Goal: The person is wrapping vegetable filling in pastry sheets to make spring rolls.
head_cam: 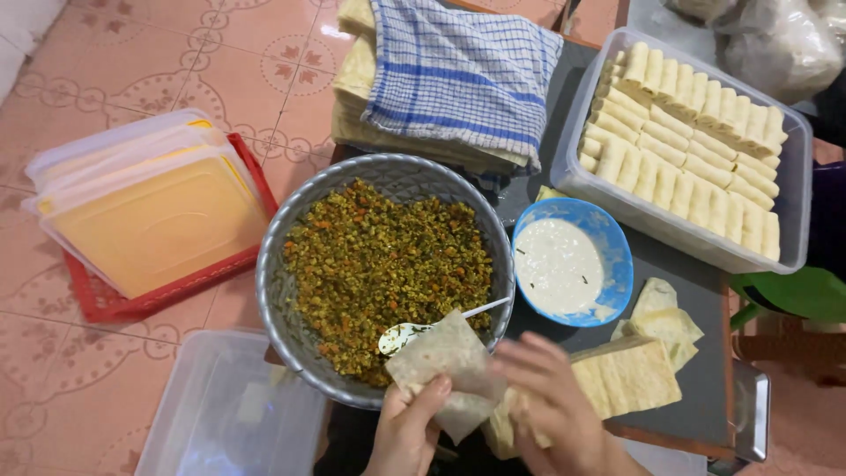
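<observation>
Pink floor tiles surround a dark tray (679,291); both hands, left hand (407,434) and right hand (553,407), pinch a thin wrapper (448,363) at lower centre, beside the metal bowl (284,304) of minced filling (383,264) and a blue bowl (617,256) of white paste

A checked cloth (463,75) covers stacked sheets beside a tub of rolls (687,141)

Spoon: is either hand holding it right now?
No. The spoon rests in the metal bowl on the filling, while the left hand and right hand hold a wrapper.

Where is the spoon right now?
The white plastic spoon lies on the metal bowl's near rim, bowl-end on the green-yellow filling, just above the left hand holding the folded wrapper.
</observation>
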